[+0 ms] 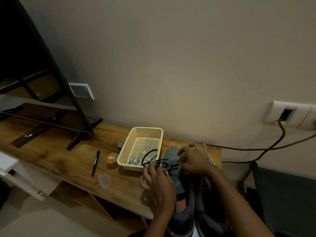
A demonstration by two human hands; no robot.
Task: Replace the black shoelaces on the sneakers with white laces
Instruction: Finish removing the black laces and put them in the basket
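Head view: L hand pinches thin black lace over grey fabric sneaker; R hand curled at eyelets, grip unclear.

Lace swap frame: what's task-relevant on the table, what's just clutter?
Job: grey fabric sneakers; black shoelace; white coiled laces; cream perforated plastic basket holding them.
Lying about: black pen; round orange tin; clear plastic case; black wall cable.

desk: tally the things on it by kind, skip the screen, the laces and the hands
basket: 1
pen: 1
orange tin: 1
clear case: 1
sneakers: 2
dark thing behind the basket, unclear: 1
total: 7
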